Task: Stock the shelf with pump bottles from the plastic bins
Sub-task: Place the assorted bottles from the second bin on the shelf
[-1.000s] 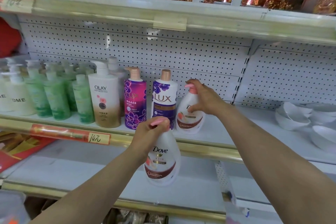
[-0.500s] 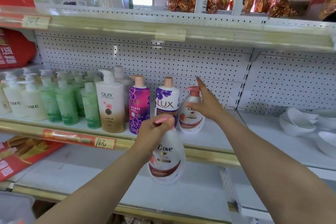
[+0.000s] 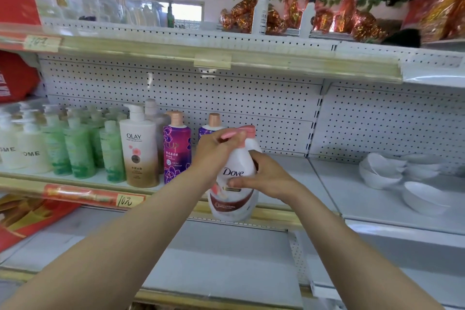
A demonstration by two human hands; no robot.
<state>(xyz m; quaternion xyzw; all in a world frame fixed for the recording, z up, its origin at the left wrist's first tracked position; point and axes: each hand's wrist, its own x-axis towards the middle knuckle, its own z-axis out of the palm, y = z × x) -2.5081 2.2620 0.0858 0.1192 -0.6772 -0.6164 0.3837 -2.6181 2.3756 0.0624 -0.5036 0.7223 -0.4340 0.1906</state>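
I hold a white Dove pump bottle (image 3: 236,171) with a pink pump in both hands, in front of the middle shelf's (image 3: 289,178) gold front edge. My left hand (image 3: 214,151) grips its neck just under the pump. My right hand (image 3: 266,176) wraps round the body from the right, fingers across the label. The bottle hangs upright, its base level with the shelf lip. Behind it stand an Olay bottle (image 3: 138,153), a purple Lux bottle (image 3: 176,151) and a second Lux bottle (image 3: 210,128), which is mostly hidden. Whether the other Dove bottle stands behind my hands I cannot tell.
Green bottles (image 3: 78,148) and white ones (image 3: 30,153) fill the shelf's left part. White bowls (image 3: 382,171) sit on the right section. Bare shelf lies between my hands and the bowls. An upper shelf (image 3: 251,58) overhangs; a lower shelf (image 3: 201,259) runs beneath.
My right hand left the Dove bottle standing on the shelf and came back onto the body of the bottle in my left hand. That bottle rose toward the shelf.
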